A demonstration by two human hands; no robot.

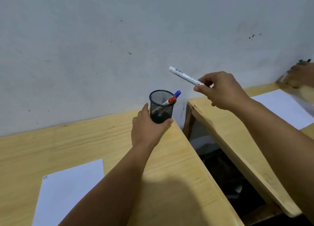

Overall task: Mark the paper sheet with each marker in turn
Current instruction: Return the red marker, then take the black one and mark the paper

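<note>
A black mesh pen cup (161,106) stands at the far right corner of the wooden desk (95,140). My left hand (147,129) wraps around the cup's base. Inside it lean a red-capped marker (170,101) and a blue-capped marker (177,94). My right hand (220,91) holds a white marker (185,76) by one end, up in the air to the right of the cup, its free end pointing up-left. A white paper sheet (68,191) lies at the near left of the desk, with a few short ink strokes at its top left corner.
A second wooden desk (226,129) stands to the right across a dark gap. On it lies another paper sheet (285,106). Another person's hand (299,76), blurred, is at the far right edge. A grey wall rises behind both desks.
</note>
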